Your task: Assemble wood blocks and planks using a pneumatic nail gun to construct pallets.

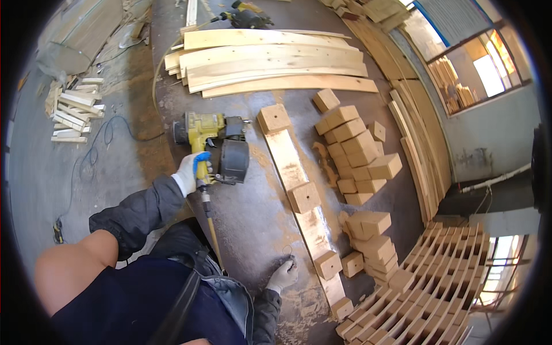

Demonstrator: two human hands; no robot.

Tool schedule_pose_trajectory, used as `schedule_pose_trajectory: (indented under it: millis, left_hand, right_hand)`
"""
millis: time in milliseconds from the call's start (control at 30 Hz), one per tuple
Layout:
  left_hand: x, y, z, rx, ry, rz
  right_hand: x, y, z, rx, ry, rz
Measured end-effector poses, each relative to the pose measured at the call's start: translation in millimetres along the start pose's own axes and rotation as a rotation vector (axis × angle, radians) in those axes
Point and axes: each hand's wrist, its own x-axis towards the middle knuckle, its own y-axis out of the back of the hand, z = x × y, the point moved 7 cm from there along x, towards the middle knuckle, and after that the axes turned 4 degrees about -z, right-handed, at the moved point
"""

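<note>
My left hand (192,172), in a white and blue glove, is closed round the handle of a yellow coil nail gun (201,129). Its black round magazine faces right, and an air hose (211,233) runs down from the handle. My gloved right hand (283,275) is low over the metal table with its fingers pinched together. A thin curled wire (287,249) shows at its fingertips. Just right of that hand, a long board (287,158) lies lengthwise, with wooden blocks (303,197) spaced along it from end to end.
Loose blocks (359,144) are piled right of the board. Flat planks (276,60) lie stacked at the far end, with another nail gun (247,17) behind them. Assembled block-and-slat pieces (425,282) are stacked at lower right. Wood offcuts (77,109) and a cable lie on the left floor.
</note>
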Motion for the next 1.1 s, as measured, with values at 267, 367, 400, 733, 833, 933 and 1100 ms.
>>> schedule_pose_trajectory:
  millis: [267, 367, 400, 733, 833, 933, 1100]
  left_hand:
    - [-15.0, 8.1, 2.8, 0.004, -0.041, -0.033]
    - [-19.7, 13.3, 10.4, 0.177, -0.1, 0.051]
    - [-19.4, 18.3, 12.0, 0.193, -0.113, 0.081]
    - [-16.0, 11.7, 15.5, 0.288, -0.144, 0.098]
    - [-18.1, 16.4, 17.8, 0.315, -0.143, 0.119]
    - [-23.4, 16.5, 22.0, 0.334, -0.187, 0.143]
    - [-17.7, 11.1, 21.1, 0.333, -0.183, 0.124]
  right_hand:
    - [91.4, 32.7, -113.4, 0.656, 0.142, 0.016]
    - [170.8, 72.9, -165.0, 0.461, 0.488, 0.173]
    - [200.7, 79.7, -171.8, 0.49, 0.425, 0.179]
    - [371.0, 95.3, -237.9, 0.182, 0.141, 0.036]
    - [329.5, 81.6, -195.8, 0.718, 0.292, 0.187]
    - [228.1, 65.5, -164.8, 0.899, 0.228, 0.227]
    - [130.2, -0.7, -65.1, 0.812, -0.13, 0.123]
